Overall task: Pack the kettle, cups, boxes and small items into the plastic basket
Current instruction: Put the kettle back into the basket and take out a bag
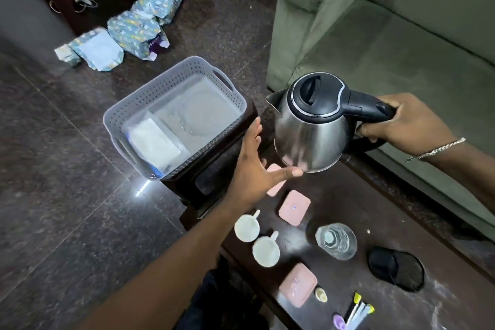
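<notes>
My right hand [407, 122] grips the black handle of a steel kettle [310, 128], which hangs in the air just right of the grey plastic basket [128, 112]. The basket sits on a dark stool [214, 166] and holds a white packet [155, 142] and a clear lid-like sheet. My left hand [257, 166] is spread open under the kettle's base, its thumb touching the rim. On the dark table [348, 195] lie two white cups [247, 228] [266, 251], three pink boxes [294, 207] [297, 284] [276, 182], a clear water bottle [336, 241], a black kettle base [396, 268] and small sachets [359, 308].
A green sofa [388, 35] stands behind the table on the right. Several patterned wrapped packs [134, 29] lie on the dark polished floor at the back left. A small purple item [338, 320] and a pale sachet [321, 294] lie near the table's front edge.
</notes>
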Tool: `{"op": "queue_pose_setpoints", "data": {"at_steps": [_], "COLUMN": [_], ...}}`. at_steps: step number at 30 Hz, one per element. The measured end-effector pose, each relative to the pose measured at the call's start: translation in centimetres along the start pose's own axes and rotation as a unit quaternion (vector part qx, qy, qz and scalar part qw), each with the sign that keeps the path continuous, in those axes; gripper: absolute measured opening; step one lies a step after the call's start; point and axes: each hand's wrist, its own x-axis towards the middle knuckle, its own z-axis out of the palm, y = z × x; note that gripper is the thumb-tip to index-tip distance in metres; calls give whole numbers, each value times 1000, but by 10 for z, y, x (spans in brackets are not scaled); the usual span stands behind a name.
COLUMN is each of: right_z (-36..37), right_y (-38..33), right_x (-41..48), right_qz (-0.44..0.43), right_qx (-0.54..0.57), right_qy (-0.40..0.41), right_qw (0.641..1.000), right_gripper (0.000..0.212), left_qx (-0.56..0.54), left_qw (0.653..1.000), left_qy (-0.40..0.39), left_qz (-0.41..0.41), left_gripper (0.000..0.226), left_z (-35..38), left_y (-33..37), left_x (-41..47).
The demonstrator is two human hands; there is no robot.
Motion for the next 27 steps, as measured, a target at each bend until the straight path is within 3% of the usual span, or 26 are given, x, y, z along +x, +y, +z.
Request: {"op": "queue_pose_setpoints", "data": {"at_steps": [4, 14, 21, 25, 27], "right_z": [17, 68, 122, 155, 169], "right_y": [-28, -103, -123, -120, -111], "right_x": [27, 106, 157, 179, 188], "right_qz": [-18, -83, -105, -110, -105], "right_qx": [8, 76, 139, 154, 154], "right_qy": [0, -29, -59, -98, -109], "right_qw": [1000, 993, 983, 977, 976], "right_gripper": [18, 12, 20, 40, 34], "left_qx": [34, 45, 34, 35, 34], "left_qw": [999, 997, 997, 998, 998], "left_qy": [2, 24, 41, 39, 35], "left_qz": [43, 63, 50, 36, 34], "left_gripper": [135, 127, 124, 125, 124], "left_z": [-34, -129, -191, -213, -217], "left_y": [21, 43, 25, 2, -12], "left_x": [34, 90, 123, 133, 135]}}
